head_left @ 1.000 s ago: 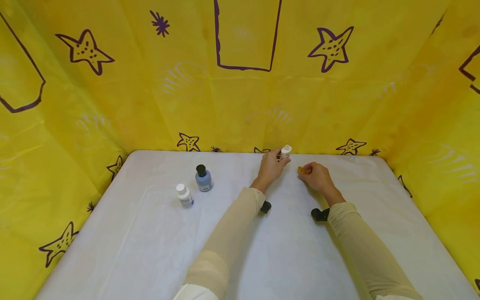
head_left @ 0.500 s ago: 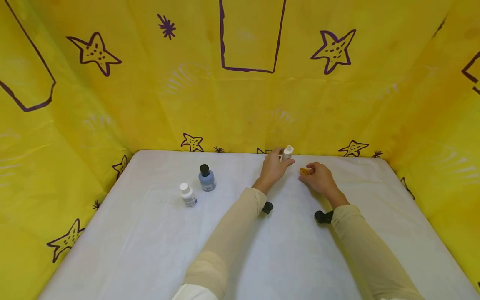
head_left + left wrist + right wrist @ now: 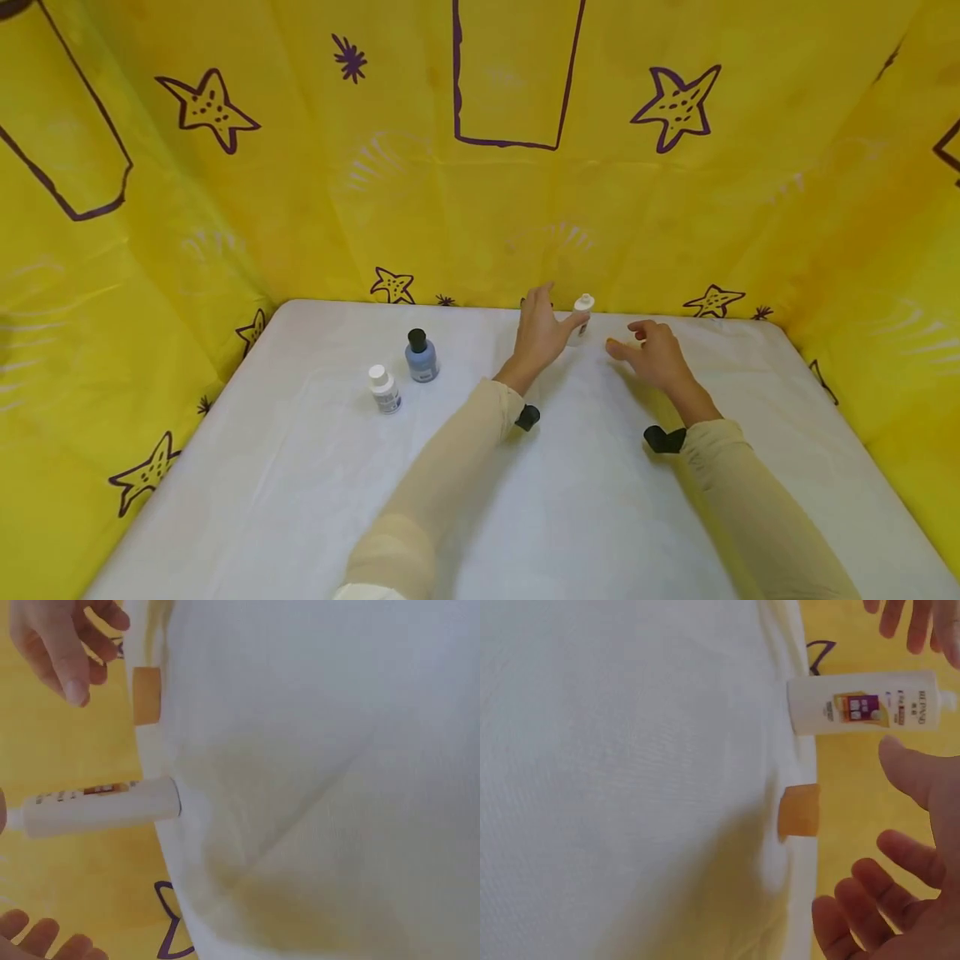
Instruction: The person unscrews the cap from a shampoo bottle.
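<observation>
A small white bottle with a purple and orange label stands upright on the white table near its back edge, its narrow white neck bare. My left hand is around its left side, fingers spread and thumb close to the bottle; whether the thumb touches it I cannot tell. Beside the bottle, a short orange cap rests on the table. Over and just right of the cap is my right hand, its fingers parted and apart from the cap in the right wrist view.
Left of the hands stand a blue bottle with a black cap and a white bottle with a white cap. A yellow curtain with starfish drawings surrounds the table's back and sides. Black wrist mounts stick out below the wrists.
My left hand has let go of the white bottle and spread its fingers. My right hand has released the orange cap onto the table and moved slightly right. The head view has shifted a little.
</observation>
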{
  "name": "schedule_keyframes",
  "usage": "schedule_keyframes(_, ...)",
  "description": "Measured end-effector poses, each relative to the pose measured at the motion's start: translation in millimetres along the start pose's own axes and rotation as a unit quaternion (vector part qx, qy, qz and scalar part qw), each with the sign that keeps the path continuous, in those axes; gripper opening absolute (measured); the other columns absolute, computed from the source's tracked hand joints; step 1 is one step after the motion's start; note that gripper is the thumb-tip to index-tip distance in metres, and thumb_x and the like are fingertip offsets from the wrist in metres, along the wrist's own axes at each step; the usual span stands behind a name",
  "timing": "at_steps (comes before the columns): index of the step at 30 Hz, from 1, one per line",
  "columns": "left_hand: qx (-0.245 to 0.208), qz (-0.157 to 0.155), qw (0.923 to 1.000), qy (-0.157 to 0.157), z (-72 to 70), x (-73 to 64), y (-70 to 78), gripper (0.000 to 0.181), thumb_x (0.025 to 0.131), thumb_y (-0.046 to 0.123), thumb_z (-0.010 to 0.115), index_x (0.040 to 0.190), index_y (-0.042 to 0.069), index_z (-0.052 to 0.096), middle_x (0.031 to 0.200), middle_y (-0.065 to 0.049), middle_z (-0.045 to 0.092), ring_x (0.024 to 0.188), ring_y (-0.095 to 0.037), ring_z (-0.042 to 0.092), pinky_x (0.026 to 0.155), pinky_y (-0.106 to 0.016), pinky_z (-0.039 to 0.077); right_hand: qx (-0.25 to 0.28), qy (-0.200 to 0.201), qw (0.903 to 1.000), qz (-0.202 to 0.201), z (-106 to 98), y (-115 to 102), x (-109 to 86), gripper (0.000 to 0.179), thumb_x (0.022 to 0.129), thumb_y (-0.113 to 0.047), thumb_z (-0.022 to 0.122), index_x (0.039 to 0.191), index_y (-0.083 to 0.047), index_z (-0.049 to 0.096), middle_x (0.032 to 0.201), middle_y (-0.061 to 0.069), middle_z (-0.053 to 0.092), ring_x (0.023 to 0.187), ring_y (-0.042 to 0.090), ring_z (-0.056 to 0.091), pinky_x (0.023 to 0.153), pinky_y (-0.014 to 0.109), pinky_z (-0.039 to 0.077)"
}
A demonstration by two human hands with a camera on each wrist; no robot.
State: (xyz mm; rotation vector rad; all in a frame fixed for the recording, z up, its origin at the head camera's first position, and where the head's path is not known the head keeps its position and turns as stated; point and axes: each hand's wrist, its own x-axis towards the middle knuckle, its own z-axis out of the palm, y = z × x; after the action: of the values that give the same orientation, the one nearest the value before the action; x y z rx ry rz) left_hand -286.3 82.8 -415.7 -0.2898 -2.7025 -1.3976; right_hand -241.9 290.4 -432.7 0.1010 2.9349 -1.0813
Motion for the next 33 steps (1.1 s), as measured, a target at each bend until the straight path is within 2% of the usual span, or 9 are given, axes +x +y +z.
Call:
schedule_keyframes(2,0.015,0.008,0.9998,0.006,-5.4,-2.5,0.4,0.087,0.090,0.052,0.075,0.157,0.013,0.035,0.157,-0.008,0.042,0.139,-0.026,0.044,0.114,-0.042,0.044,-0.001,0.008,1.0000,-0.005,-2,-3,-2.6,0.074,0.097,-0.045,0.067,0.145,0.007,0.044,0.139,0.032,0.045,0.126,0.048,0.045,0.105,0.059,0.045)
schedule_keyframes(6,0.038,0.023,0.9988,0.023,-14.1,-7.5,-3.0,0.086,0.089,0.050,0.077,0.156,0.014,0.036,0.157,-0.007,0.041,0.144,-0.027,0.036,0.117,-0.043,0.040,-0.003,0.049,0.9983,-0.030,-3,-11,-7.5,0.068,0.098,-0.039,0.068,0.144,0.006,0.046,0.138,0.031,0.044,0.124,0.047,0.043,0.101,0.058,0.045)
schedule_keyframes(11,0.074,0.048,0.9951,0.047,-25.4,-13.8,-4.8,0.084,0.089,0.047,0.077,0.155,0.013,0.038,0.156,-0.008,0.041,0.143,-0.026,0.035,0.119,-0.041,0.037,0.005,0.102,0.9921,-0.073,-3,-27,-10.7,0.061,0.098,-0.034,0.069,0.141,0.005,0.049,0.134,0.030,0.045,0.121,0.045,0.044,0.095,0.054,0.044)
schedule_keyframes(15,0.056,0.062,0.9940,0.070,-40.2,-20.9,-1.4,0.080,0.089,0.046,0.077,0.152,0.013,0.043,0.153,-0.008,0.045,0.141,-0.026,0.038,0.117,-0.043,0.039,0.008,0.123,0.9858,-0.114,-1,-42,-13.8,0.056,0.097,-0.028,0.071,0.137,0.006,0.052,0.131,0.029,0.048,0.118,0.044,0.047,0.093,0.053,0.044)
schedule_keyframes(19,0.032,0.086,0.9904,0.104,-56.7,-26.8,1.1,0.075,0.088,0.044,0.079,0.148,0.012,0.047,0.148,-0.008,0.050,0.135,-0.027,0.041,0.113,-0.043,0.042,0.012,0.129,0.9798,-0.152,1,-57,-17.8,0.052,0.095,-0.023,0.073,0.134,0.006,0.054,0.128,0.028,0.050,0.115,0.044,0.048,0.088,0.049,0.046)
schedule_keyframes(23,0.033,0.107,0.9836,0.141,-70.0,-30.5,0.1,0.074,0.086,0.039,0.082,0.146,0.010,0.049,0.149,-0.009,0.048,0.139,-0.028,0.038,0.116,-0.044,0.039,0.022,0.130,0.9742,-0.184,3,-72,-19.9,0.051,0.093,-0.020,0.076,0.133,0.006,0.055,0.127,0.028,0.051,0.112,0.041,0.049,0.086,0.045,0.047)
schedule_keyframes(28,0.024,0.095,0.9793,0.177,-84.3,-39.9,-7.8,0.076,0.085,0.038,0.084,0.147,0.012,0.049,0.158,-0.007,0.039,0.150,-0.028,0.027,0.123,-0.047,0.033,0.033,0.116,0.9704,-0.209,10,-90,-22.1,0.052,0.093,-0.020,0.077,0.133,0.005,0.056,0.125,0.027,0.052,0.111,0.040,0.051,0.085,0.043,0.047)
schedule_keyframes(33,0.021,0.075,0.9760,0.203,-97.3,-51.3,-23.0,0.076,0.084,0.036,0.085,0.147,0.015,0.048,0.160,-0.004,0.037,0.150,-0.026,0.027,0.122,-0.048,0.034,0.046,0.098,0.9698,-0.219,15,-106,-23.5,0.052,0.093,-0.021,0.076,0.134,0.004,0.056,0.125,0.026,0.053,0.110,0.040,0.053,0.087,0.046,0.050)
